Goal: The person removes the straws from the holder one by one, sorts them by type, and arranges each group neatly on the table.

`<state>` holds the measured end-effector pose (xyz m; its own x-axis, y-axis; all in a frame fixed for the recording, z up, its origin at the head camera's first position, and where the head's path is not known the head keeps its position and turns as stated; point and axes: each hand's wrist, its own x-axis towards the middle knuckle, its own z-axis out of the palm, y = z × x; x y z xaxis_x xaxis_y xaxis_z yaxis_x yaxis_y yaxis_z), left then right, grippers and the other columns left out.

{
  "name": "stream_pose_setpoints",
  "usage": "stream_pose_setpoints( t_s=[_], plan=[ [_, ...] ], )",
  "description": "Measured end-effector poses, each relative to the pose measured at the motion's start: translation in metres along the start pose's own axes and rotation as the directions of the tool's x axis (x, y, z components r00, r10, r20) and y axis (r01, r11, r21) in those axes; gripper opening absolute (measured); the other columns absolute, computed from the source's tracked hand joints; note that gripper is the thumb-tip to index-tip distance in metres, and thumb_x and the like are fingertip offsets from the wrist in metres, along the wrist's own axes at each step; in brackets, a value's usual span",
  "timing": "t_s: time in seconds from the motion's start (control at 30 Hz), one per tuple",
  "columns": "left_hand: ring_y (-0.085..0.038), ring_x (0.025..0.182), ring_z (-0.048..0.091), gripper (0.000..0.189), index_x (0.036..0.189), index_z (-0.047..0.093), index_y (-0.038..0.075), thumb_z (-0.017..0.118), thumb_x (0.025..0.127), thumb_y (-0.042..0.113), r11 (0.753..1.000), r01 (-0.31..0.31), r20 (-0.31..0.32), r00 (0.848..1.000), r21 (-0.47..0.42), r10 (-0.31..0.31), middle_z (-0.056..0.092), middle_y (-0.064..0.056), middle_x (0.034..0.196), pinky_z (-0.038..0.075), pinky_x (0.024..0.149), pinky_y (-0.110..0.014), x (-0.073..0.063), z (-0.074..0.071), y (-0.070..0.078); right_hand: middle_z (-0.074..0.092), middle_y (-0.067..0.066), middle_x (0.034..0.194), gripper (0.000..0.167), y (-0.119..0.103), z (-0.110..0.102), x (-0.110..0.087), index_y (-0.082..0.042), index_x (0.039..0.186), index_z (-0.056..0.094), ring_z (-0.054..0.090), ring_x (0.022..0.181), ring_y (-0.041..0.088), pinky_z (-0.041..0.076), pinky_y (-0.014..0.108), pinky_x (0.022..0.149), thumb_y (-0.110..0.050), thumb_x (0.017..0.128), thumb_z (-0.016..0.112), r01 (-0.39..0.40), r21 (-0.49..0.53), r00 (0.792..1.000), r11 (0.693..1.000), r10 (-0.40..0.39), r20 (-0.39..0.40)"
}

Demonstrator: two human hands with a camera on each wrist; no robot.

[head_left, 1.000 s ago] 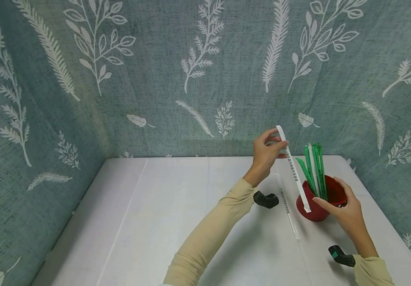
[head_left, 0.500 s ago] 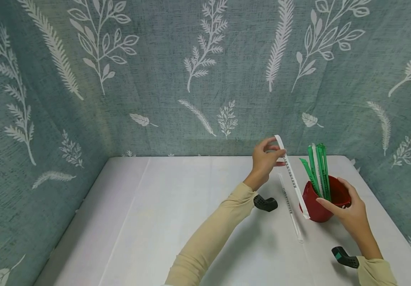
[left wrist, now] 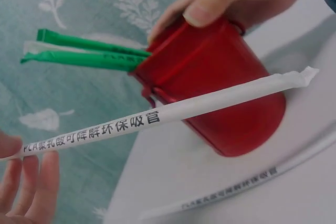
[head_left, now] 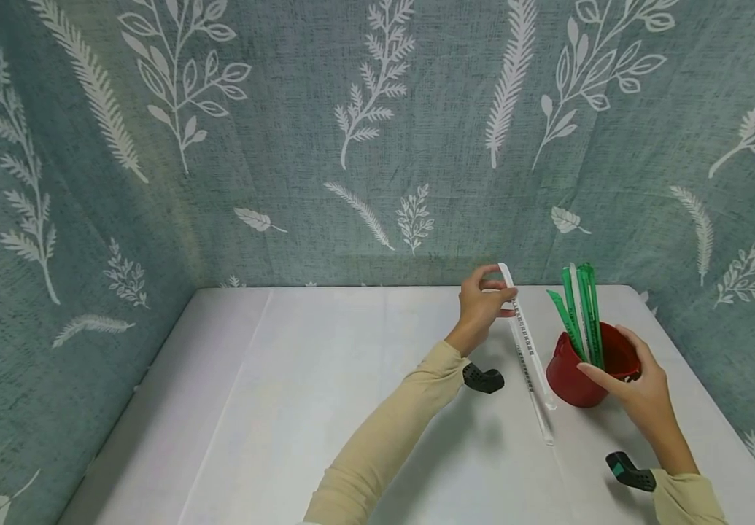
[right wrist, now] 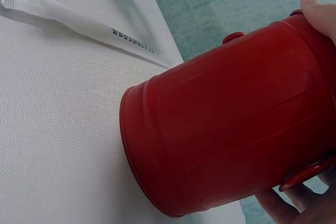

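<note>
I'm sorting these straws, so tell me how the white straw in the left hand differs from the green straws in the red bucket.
Wrapper: the held straw is wrapped in white; the green straws in green.
Place: the left hand pinches the held straw outside the red bucket; the green straws stand in it.
Number: the held straw is single; the green straws are several.
Both are slim, with dark print.

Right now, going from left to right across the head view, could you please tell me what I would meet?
Left hand, the white straw it holds, the red bucket, then the right hand gripping that bucket.
</note>
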<state>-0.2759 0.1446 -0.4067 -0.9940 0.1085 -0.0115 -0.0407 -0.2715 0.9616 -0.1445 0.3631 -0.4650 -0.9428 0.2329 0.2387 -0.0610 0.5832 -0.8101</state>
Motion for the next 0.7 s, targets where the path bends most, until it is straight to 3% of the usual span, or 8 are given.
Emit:
stream_pose_setpoints(
  t_s=[0.3, 0.7],
  plan=[
    [-0.034, 0.079, 0.068, 0.043, 0.114, 0.064, 0.014, 0.071, 0.078, -0.008, 0.998, 0.056, -0.038, 0.998, 0.015, -0.055, 0.058, -0.006, 0.082, 0.059, 0.054, -0.034, 0.001, -0.001, -0.013, 0.042, 0.013, 0.131, 0.081, 0.000, 0.000, 0.002, -0.019, 0.150, 0.025, 0.040, 0.107, 0.014, 0.044, 0.006, 0.068, -0.023, 0.085, 0.072, -0.001, 0.005, 1.000, 1.000, 0.001, 0.004],
    [-0.024, 0.067, 0.066, 0.047, 0.120, 0.062, 0.006, 0.071, 0.076, -0.011, 0.993, 0.100, -0.046, 0.994, 0.059, -0.097, 0.057, -0.005, 0.079, 0.059, 0.055, -0.039, 0.000, -0.003, -0.029, 0.042, 0.015, 0.131, 0.081, -0.003, 0.000, 0.001, -0.022, 0.150, 0.025, 0.039, 0.106, 0.010, 0.044, 0.006, 0.069, -0.024, 0.085, 0.072, -0.011, 0.017, 1.000, 1.000, 0.011, 0.007]
  ],
)
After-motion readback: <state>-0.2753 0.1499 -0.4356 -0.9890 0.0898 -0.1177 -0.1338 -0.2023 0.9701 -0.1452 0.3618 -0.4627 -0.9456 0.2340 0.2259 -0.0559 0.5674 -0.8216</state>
